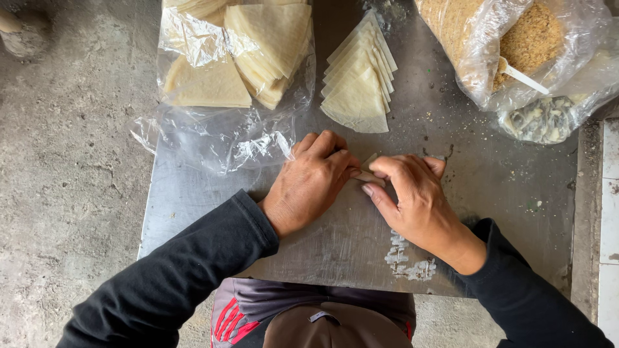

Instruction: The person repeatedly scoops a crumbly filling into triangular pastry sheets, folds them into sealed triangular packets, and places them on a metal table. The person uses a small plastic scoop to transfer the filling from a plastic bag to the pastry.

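Observation:
My left hand and my right hand press together on a small pale pastry wrapper lying on the metal table. Fingertips of both hands pinch and cover most of it, so only a narrow edge shows between them. Both arms wear black sleeves. Just beyond the hands lies a fanned stack of triangular wrappers.
A clear plastic bag of wrapper wedges sits at the far left of the table. At the far right, bags hold brown crumbs with a white spoon and a dark mixed filling. White paste smears mark the near edge. Concrete floor lies left.

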### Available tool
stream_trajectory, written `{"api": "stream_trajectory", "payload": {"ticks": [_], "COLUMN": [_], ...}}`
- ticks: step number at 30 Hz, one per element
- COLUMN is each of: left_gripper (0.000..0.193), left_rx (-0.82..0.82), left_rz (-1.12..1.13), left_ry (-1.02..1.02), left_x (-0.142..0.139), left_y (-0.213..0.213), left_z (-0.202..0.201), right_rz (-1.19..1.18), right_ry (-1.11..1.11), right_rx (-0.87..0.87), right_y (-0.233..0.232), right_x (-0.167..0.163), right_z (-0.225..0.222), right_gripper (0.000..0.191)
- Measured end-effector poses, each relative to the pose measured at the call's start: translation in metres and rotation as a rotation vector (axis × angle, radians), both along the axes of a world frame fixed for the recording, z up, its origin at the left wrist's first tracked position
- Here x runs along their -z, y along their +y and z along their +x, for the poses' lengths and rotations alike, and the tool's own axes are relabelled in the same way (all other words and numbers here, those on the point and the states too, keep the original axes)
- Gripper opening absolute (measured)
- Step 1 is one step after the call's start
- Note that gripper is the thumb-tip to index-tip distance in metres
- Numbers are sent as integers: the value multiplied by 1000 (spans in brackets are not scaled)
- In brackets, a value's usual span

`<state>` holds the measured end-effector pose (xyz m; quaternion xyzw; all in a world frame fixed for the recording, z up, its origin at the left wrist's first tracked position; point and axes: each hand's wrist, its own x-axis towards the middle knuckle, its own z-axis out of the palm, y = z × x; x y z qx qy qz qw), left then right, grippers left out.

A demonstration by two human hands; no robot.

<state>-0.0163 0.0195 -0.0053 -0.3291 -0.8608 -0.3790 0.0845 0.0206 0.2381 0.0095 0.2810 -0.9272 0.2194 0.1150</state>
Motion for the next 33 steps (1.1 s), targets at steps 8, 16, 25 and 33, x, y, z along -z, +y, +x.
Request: {"api": "stream_trajectory", "payload": {"ticks": [8,16,25,33], "left_gripper": [17,21,45,29], "left_rx": [1,30,-59,-87], "left_rz": [52,-99,-157,-123], "left_ry": [36,194,257,115], "left_x": [0,1,2,9], "left_y": [-1,-5,-1,2], "left_z": [1,-1,1,-8], "right_rz": [106,86,385,314], "right_ry": [99,63,259,87], "right_rx": [64,57,86,111], "right_y": [-2,3,-1,4], "right_x": [1,-4,-10,-2], "right_z": [1,-3,2,-11], "right_gripper": [22,15,39,55]}}
